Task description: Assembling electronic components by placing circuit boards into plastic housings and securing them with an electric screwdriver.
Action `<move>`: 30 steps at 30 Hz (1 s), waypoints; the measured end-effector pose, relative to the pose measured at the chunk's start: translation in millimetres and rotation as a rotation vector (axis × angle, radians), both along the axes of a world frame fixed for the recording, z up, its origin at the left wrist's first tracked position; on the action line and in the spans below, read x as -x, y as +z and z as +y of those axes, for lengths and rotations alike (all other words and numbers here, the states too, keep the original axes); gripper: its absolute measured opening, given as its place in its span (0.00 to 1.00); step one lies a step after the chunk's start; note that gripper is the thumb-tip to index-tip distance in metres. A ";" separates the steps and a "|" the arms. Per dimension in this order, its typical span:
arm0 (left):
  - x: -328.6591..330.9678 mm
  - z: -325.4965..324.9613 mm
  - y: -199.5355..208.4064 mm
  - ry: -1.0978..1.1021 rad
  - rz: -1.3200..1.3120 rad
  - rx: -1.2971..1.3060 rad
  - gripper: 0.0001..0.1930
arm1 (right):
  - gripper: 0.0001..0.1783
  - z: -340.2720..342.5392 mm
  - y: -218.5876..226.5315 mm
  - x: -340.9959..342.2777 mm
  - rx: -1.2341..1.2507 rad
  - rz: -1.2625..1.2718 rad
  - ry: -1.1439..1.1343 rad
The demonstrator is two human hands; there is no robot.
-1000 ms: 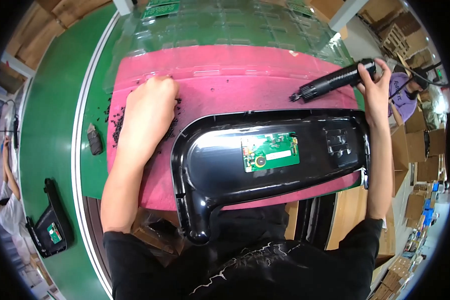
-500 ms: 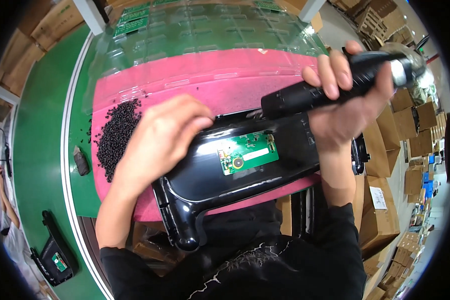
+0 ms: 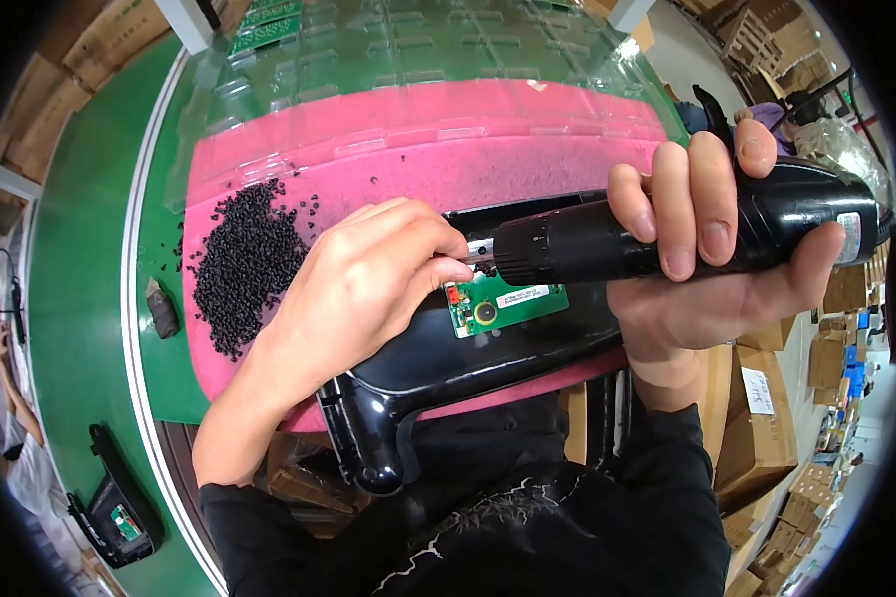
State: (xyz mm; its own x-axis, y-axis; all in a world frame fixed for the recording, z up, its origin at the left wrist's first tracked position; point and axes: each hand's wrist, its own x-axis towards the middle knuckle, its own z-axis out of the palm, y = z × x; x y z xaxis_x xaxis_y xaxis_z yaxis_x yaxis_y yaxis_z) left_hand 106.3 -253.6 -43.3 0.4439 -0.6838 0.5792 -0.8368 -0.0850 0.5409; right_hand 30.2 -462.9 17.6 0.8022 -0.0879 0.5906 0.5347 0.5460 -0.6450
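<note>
My right hand (image 3: pixel 707 239) is wrapped around a black electric screwdriver (image 3: pixel 587 239), which lies nearly level with its nose pointing left. At its metal tip, the thumb and fingers of my left hand (image 3: pixel 378 274) are pinched together; whatever they hold is hidden. Small black bits, apparently screws, show beside the tip. Below both hands is a glossy black plastic housing (image 3: pixel 448 368). A green circuit board (image 3: pixel 508 308) sits on it, its upper edge partly covered by the screwdriver and my fingers. A heap of small black screws (image 3: pixel 247 269) lies left of my left hand.
The housing rests on a pink mat (image 3: pixel 418 164) over a green table (image 3: pixel 100 249). Clear plastic trays (image 3: pixel 388 50) lie at the far side. A second black housing (image 3: pixel 119 507) with a board lies at lower left. Cardboard boxes (image 3: pixel 757 428) stand on the right.
The screwdriver's nose has moved left and slightly down, so its tip now meets my left fingers. My left hand has shifted right, over the board's upper left corner.
</note>
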 end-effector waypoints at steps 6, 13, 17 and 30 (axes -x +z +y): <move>-0.8 2.1 1.2 0.032 -0.095 -0.080 0.12 | 0.28 15.2 -3.8 -1.2 -0.101 0.104 -0.154; 4.9 2.1 7.4 0.145 -0.324 -0.114 0.17 | 0.14 31.9 -12.1 -11.6 -0.010 0.244 -0.371; 2.4 2.0 3.3 0.169 -0.526 -0.097 0.16 | 0.15 28.2 -9.4 -7.5 -0.053 0.250 -0.324; -4.2 -1.3 2.1 0.021 -0.151 -0.005 0.08 | 0.24 -25.4 -15.5 6.7 0.272 0.003 -0.226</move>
State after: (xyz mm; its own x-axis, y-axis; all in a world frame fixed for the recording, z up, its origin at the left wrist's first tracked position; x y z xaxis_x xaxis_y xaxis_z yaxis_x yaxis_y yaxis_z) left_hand 110.5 -254.9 -41.1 0.3663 -0.6782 0.6371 -0.9064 -0.1054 0.4090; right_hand 23.5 -488.3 2.1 0.7819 -0.1036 0.6147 0.6206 0.2221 -0.7520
